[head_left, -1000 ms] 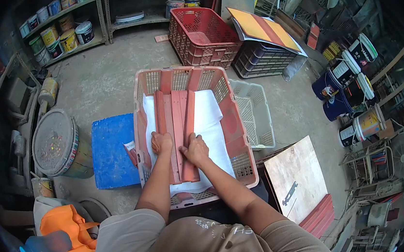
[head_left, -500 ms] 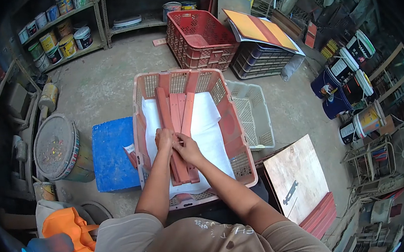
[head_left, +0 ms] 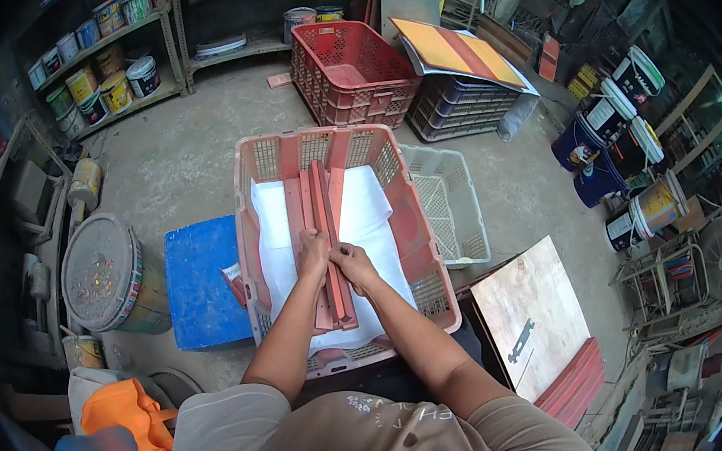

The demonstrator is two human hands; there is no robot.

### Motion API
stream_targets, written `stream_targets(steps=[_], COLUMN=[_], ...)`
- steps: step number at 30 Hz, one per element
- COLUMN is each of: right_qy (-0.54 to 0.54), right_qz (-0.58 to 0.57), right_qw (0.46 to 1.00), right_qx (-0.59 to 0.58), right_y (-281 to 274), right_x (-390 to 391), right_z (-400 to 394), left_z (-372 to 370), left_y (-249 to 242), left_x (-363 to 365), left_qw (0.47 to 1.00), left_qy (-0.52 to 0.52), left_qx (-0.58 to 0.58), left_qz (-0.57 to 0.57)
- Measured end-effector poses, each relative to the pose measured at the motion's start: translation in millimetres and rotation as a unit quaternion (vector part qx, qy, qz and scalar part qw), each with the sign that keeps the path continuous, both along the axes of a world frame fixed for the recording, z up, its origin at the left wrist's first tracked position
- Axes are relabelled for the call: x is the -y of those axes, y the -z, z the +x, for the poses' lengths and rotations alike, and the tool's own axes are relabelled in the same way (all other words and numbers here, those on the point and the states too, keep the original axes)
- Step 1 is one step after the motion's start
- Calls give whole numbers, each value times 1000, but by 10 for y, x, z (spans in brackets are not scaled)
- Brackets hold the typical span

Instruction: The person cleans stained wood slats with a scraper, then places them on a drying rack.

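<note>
A blue box lies well to the left of the fingers. The left hand has its fingers curled against the near-centre part of the narrow red strips, which run away beyond the fingertips and back toward the body. Half a second ago both hands met farther left; now they flank these strips over the middle of the pile, so the pieces look more closely gathered. The right hand presses bent fingers and thumb onto their right edge. White sheet spreads below and right of the fingers, inside the pink crate; a pale crate sits beyond.
</note>
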State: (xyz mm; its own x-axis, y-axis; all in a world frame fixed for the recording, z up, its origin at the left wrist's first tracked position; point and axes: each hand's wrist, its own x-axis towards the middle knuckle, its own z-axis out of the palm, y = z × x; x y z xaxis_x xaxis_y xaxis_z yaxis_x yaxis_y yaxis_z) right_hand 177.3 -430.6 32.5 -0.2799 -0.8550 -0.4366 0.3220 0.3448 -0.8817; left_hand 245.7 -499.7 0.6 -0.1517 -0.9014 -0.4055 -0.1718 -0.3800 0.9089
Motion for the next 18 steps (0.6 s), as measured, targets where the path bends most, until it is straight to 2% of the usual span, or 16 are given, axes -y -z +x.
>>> stream_targets(steps=[1,2,5,6,8,9,11,12,14,15,17,18], right_qy=[3,-14,65,64,58,55,97,118,54,22,36,48], right_qz=[5,22,47,70,115,137,113,101,118,126,131,133], right_qw=[1000,997,995,983,960,945,939,935,926,920,903,897], right_qx=[0,-73,-53,-156,-248,-292,-309,-318,-354,-370,-407,-418], right_y=[-7,85,383,508,352,289,418,459,320,237,214,250], right_x=[-17,-3,72,103,97,101,132,146,124,120,126,146], right_z=[-8,-23,-22,-59,-54,-49,25,45,21,20,37,48], left_z=[-16,-28,-17,-2,-52,-41,-4,9,14,1,-21,-30], left_y=[-4,20,255,407,602,560,479,301,-86,-85,-40,-15], left_x=[-3,-5,60,123,186,175,135,79,-47,-48,-62,-44], left_qw=[1000,999,998,999,998,997,991,994,997,993,981,987], left_qy=[7,1,-6,-2,-15,1,34,14,-28,-17,5,1], left_qx=[18,35,58,45,54,74,114,101,75,113,187,159], left_qz=[6,0,0,12,0,-18,-55,-30,18,-4,-49,-23])
